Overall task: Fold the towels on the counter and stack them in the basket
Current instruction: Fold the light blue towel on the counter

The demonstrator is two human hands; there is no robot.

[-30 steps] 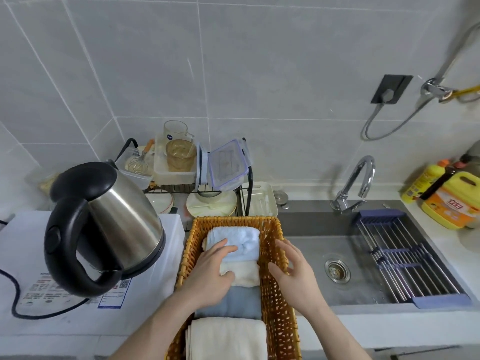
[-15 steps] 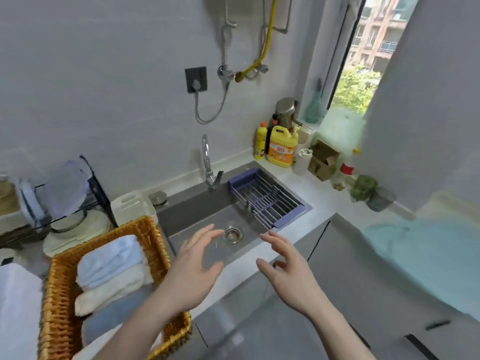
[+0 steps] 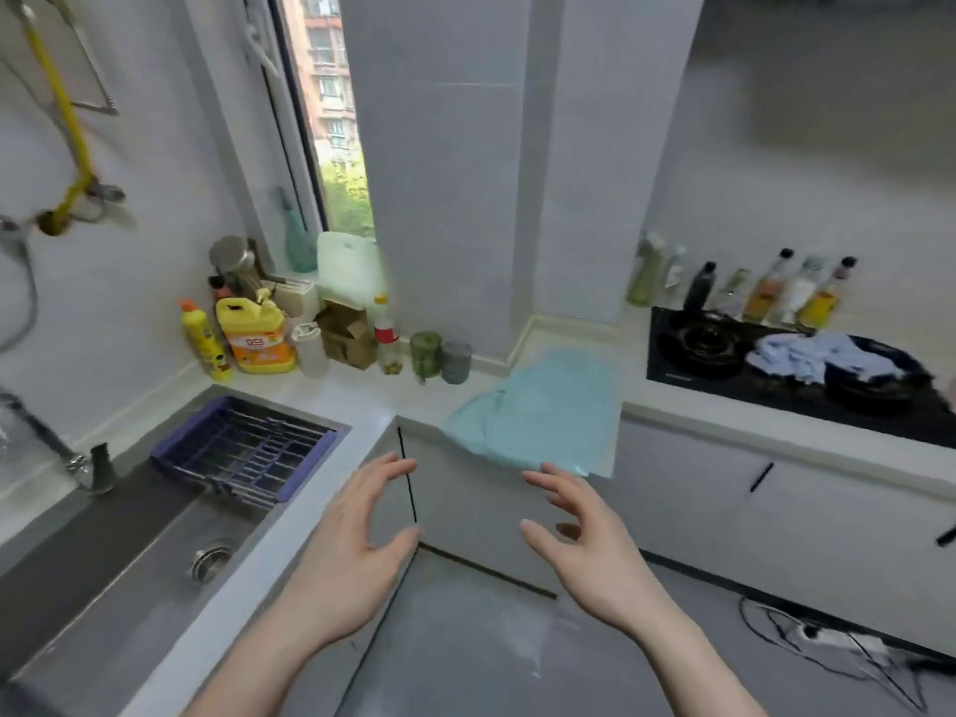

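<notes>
A light teal towel (image 3: 543, 416) lies spread on the corner of the white counter (image 3: 688, 411), its near edge hanging over the front. A crumpled pale blue towel (image 3: 817, 357) rests on the black stove at the right. My left hand (image 3: 352, 551) and my right hand (image 3: 584, 540) are held out in front of me with fingers apart and nothing in them, just below the teal towel's hanging edge. The basket is out of view.
A steel sink (image 3: 119, 551) with a blue drying rack (image 3: 243, 447) lies at the left. Detergent bottles (image 3: 256, 336), a box and jars line the window corner. Oil bottles (image 3: 765, 289) stand behind the stove (image 3: 693, 349). Cables (image 3: 827, 639) lie on the floor at the right.
My view has swung right, from the basket of folded towels to the counter corner. Both hands left the basket and now reach toward the teal towel.
</notes>
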